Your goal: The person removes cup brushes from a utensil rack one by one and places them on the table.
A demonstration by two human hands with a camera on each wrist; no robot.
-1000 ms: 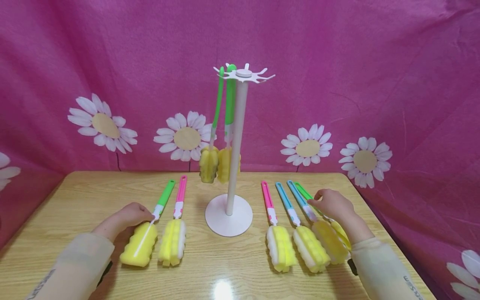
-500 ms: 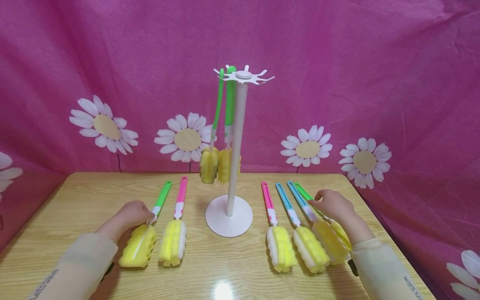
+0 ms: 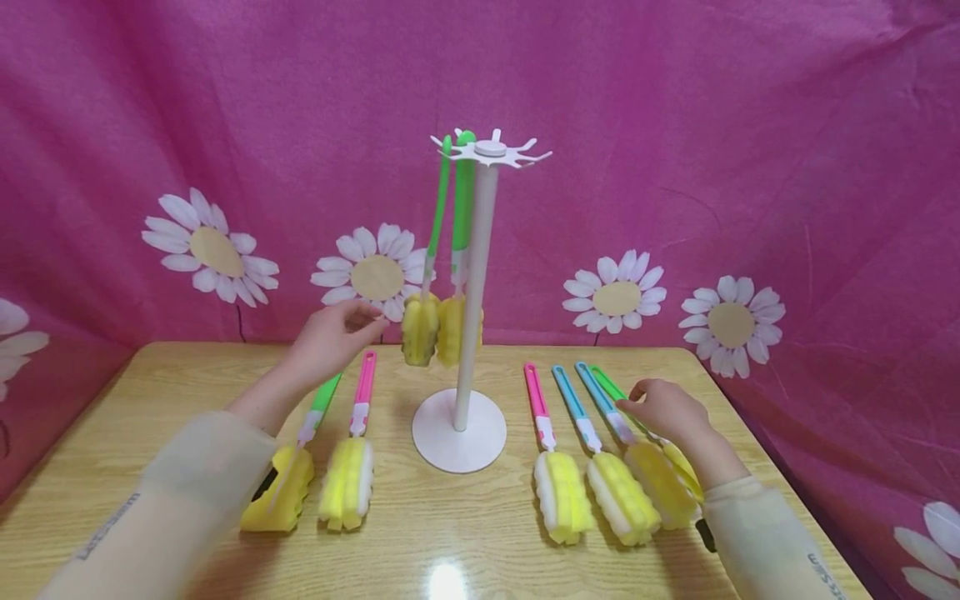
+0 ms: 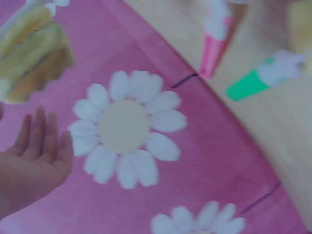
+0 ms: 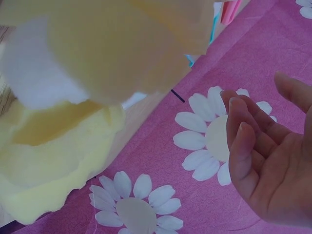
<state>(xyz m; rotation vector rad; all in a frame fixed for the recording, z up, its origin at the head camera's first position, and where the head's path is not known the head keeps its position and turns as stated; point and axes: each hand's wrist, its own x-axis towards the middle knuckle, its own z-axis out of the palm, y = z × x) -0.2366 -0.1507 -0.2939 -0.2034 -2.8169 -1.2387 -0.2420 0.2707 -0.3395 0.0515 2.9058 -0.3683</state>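
Observation:
My left hand (image 3: 337, 337) is raised just left of a hanging sponge brush (image 3: 420, 332), fingers loosely bent and holding nothing; the left wrist view shows its open palm under the yellow sponge (image 4: 36, 56). A second green-handled sponge brush (image 3: 462, 208) hangs beside it on the white stand (image 3: 459, 454). Below my left forearm lies a green-handled brush (image 3: 281, 500), partly covered by the sleeve. My right hand (image 3: 671, 410) hovers by the green handle (image 3: 609, 383) of the rightmost brush; in the right wrist view its fingers are loosely curled, with nothing in them.
A pink-handled brush (image 3: 347, 483) lies left of the stand. To its right lie another pink-handled brush (image 3: 562, 500) and two blue-handled ones (image 3: 622, 504). White hooks (image 3: 525, 154) fan out from the stand's top. A pink flowered cloth (image 3: 750, 167) hangs behind the wooden table (image 3: 420, 542).
My left hand has let go of the left green-handled brush and risen to the right, beside the hanging brushes. That brush has shifted slightly on the table. My right hand has stayed in place.

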